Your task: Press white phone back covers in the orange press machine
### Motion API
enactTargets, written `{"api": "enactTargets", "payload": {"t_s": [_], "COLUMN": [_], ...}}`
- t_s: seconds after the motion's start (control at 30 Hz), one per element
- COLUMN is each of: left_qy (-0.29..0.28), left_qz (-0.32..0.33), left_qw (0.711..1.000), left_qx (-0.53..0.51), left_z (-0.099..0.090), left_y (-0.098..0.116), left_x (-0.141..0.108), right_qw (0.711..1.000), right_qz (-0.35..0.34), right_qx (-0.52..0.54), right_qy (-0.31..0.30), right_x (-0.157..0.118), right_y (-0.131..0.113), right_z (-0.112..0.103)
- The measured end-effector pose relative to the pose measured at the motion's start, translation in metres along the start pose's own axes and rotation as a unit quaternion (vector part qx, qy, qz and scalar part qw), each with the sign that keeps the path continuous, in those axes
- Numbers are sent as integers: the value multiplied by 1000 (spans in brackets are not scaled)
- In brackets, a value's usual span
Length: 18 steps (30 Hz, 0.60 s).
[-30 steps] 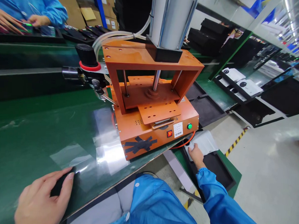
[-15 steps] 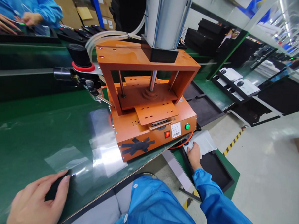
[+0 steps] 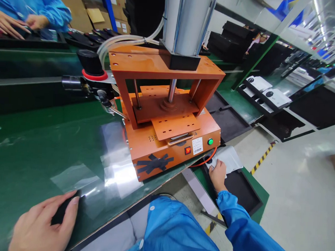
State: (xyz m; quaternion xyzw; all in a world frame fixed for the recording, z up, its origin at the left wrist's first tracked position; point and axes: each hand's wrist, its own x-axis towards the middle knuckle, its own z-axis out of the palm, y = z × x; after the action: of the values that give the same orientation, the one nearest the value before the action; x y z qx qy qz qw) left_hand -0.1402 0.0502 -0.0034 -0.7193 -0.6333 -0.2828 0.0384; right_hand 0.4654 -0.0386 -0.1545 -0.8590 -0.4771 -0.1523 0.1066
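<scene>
My left hand [image 3: 45,223] rests on the green bench mat at the lower left, its thumb and fingers closed around a flat black piece [image 3: 61,211] that the hand partly covers. To the right and below bench height, my right hand [image 3: 218,176] has its fingers bent against the near edge of a white sheet-like part [image 3: 229,158]. That part has a dark round spot at its left end and lies over a black tray [image 3: 243,191]. Between the hands stands an orange press [image 3: 175,129], its plate lowered over a thin item in the base.
Clear film sheets [image 3: 121,175] lie left of the press. An orange hose [image 3: 203,162] curves from its right front. A co-worker's hands [image 3: 36,21] are at the far upper left. White parts with round dark spots [image 3: 277,95] sit in trays at right.
My right hand has shifted very slightly at the white sheet-like part. My left hand keeps its hold on the black piece. The co-worker's hands have moved a little.
</scene>
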Motion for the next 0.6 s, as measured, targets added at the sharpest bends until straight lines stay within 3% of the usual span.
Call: {"api": "enactTargets", "payload": {"t_s": [0.27,0.6], "left_qy": [6,10], "left_qz": [13,25], "left_qw": [1000,1000], "left_qx": [2,1], "left_z": [1,-1], "left_y": [-1,3], "left_x": [0,3], "right_qw": [999,992], "right_qz": [6,-89], "right_qx": [-40,-61], "right_qy": [-9,-59], "right_x": [-5,46], "right_y": [-11,-28], "right_z": [-13,9]}}
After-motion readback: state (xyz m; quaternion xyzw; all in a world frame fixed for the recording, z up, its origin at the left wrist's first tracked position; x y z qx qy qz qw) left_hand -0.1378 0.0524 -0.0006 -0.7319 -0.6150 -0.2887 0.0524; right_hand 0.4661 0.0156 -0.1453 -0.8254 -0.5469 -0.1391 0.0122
